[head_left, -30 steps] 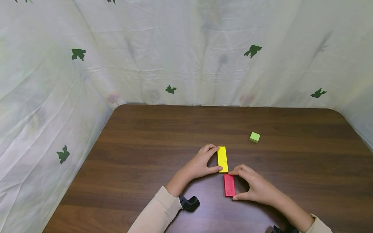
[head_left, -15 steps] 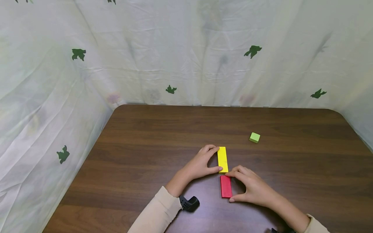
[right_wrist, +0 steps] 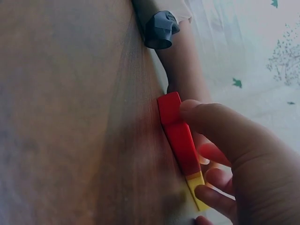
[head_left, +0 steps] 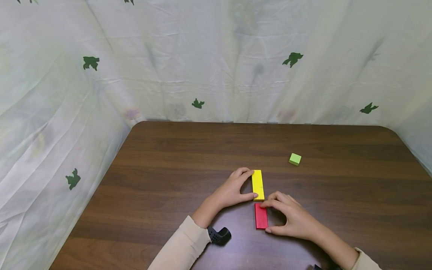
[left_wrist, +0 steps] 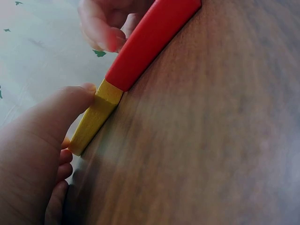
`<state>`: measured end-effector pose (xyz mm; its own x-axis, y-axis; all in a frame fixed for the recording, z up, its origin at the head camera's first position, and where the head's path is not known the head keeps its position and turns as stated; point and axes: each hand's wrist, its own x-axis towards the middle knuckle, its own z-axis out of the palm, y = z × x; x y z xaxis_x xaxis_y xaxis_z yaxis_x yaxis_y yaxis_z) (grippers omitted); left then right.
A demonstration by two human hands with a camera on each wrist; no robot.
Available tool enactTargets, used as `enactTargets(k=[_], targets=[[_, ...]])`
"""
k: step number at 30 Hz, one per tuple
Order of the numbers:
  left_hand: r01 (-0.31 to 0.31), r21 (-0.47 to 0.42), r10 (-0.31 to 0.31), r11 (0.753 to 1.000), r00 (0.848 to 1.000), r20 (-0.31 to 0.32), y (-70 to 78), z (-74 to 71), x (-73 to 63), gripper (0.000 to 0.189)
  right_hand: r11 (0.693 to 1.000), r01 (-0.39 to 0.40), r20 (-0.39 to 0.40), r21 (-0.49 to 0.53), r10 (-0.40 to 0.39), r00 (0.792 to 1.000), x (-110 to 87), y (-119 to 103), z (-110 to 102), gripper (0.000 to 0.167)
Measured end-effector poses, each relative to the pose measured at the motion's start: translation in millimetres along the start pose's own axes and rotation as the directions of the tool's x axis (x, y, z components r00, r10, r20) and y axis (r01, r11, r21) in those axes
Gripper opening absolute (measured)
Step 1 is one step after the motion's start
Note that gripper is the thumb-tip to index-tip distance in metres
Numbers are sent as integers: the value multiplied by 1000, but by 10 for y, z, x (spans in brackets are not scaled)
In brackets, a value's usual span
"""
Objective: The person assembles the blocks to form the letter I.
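Observation:
A yellow rectangular block (head_left: 258, 183) lies lengthwise on the table, its long side running away from me. My left hand (head_left: 231, 190) holds it from the left, thumb at the near end and fingertips at the far end. Just in front of it lies a shorter-looking red block (head_left: 261, 217), roughly in line. My right hand (head_left: 293, 217) holds this one from the right, with the thumb by its near corner and the index finger by its far corner. Seen from the left wrist, the red block (left_wrist: 150, 42) stands end to end with the yellow block (left_wrist: 96, 117); whether they touch I cannot tell.
A small light-green block (head_left: 295, 159) sits farther back on the brown wooden table (head_left: 189, 150), right of the yellow one. Behind the table hangs a pale cloth (head_left: 216, 56) with dark green leaf-like shapes. A black wrist device (head_left: 219, 236) is on the left wrist.
With the right hand, the red block has shifted slightly left and a little toward me, mostly in the first half second. My left hand and the yellow block have stayed in place.

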<state>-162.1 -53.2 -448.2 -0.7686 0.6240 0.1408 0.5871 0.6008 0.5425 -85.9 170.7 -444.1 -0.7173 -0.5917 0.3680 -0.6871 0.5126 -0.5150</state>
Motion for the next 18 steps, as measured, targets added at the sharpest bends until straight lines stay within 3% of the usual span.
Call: enactTargets(k=[18], targets=[[-8, 0, 8, 1000, 1000, -6, 16, -12, -3, 69, 999, 31, -18, -28, -32, 999, -4, 13, 11, 44]])
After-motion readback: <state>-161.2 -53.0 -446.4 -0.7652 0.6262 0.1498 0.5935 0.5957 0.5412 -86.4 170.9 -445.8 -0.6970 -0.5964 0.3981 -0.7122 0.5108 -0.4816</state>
